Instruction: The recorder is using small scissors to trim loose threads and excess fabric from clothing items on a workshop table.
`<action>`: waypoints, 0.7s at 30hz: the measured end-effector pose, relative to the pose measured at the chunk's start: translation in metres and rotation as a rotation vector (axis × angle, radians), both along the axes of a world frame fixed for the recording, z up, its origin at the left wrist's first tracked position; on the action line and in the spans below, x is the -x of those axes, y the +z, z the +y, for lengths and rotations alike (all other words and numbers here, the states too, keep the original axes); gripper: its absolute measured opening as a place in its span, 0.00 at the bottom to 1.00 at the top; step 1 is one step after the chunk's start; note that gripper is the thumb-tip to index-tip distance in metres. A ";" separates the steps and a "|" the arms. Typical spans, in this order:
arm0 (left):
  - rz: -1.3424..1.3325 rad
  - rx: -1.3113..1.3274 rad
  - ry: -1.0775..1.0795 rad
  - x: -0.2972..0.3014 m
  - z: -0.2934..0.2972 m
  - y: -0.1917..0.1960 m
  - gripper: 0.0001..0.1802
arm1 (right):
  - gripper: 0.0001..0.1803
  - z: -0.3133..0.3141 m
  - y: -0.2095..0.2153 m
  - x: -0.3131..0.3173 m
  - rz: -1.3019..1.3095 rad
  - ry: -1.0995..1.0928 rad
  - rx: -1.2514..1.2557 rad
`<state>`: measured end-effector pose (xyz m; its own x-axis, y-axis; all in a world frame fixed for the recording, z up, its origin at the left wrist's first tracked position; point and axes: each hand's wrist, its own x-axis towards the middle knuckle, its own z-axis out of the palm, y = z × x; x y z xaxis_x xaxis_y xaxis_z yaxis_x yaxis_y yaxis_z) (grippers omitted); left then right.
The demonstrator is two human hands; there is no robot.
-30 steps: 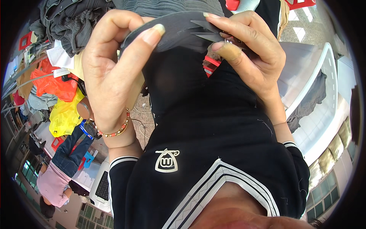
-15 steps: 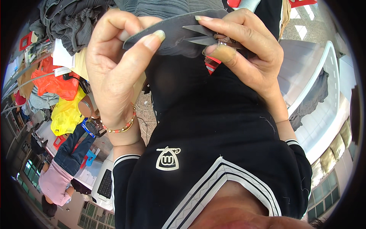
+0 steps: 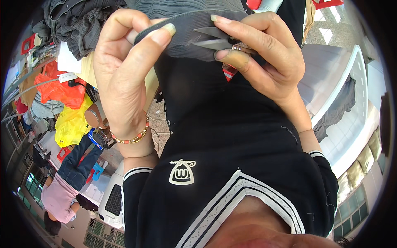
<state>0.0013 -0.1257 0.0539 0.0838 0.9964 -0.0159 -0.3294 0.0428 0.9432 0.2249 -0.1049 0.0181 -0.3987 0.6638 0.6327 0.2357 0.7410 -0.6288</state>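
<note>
My left hand [image 3: 124, 70] pinches the edge of a dark grey ribbed garment [image 3: 186, 29] between thumb and fingers, holding it up close in front of my chest. My right hand [image 3: 264, 58] grips small metal thread snips [image 3: 215, 38], their two blades apart and pointing left onto the grey fabric. A beaded bracelet [image 3: 131, 138] circles my left wrist. I wear a black top with white-striped collar and a white emblem [image 3: 182, 172].
A pile of grey garments [image 3: 78, 20] lies at the upper left. Orange and yellow plastic bags [image 3: 68, 109] sit to the left. Another person in a pink top and jeans [image 3: 68, 182] is at the lower left. A white table [image 3: 339, 91] extends on the right.
My right hand has turned the snips so their blades now lie open on the grey fabric. My left hand has shifted its pinch slightly along the edge.
</note>
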 end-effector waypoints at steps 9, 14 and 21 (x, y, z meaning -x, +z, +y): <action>-0.029 0.031 0.050 -0.003 0.013 0.005 0.08 | 0.27 0.007 0.007 0.002 0.008 -0.051 -0.040; -0.066 0.007 0.048 -0.007 0.016 0.006 0.07 | 0.26 0.007 0.008 0.000 0.015 -0.077 -0.027; -0.033 -0.023 0.009 -0.005 0.016 0.006 0.05 | 0.24 0.008 0.009 0.001 0.021 -0.066 0.016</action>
<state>0.0065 -0.1093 0.0597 0.0754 0.9971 0.0097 -0.3611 0.0182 0.9324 0.2240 -0.0969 0.0268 -0.3404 0.6983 0.6297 0.2707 0.7141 -0.6456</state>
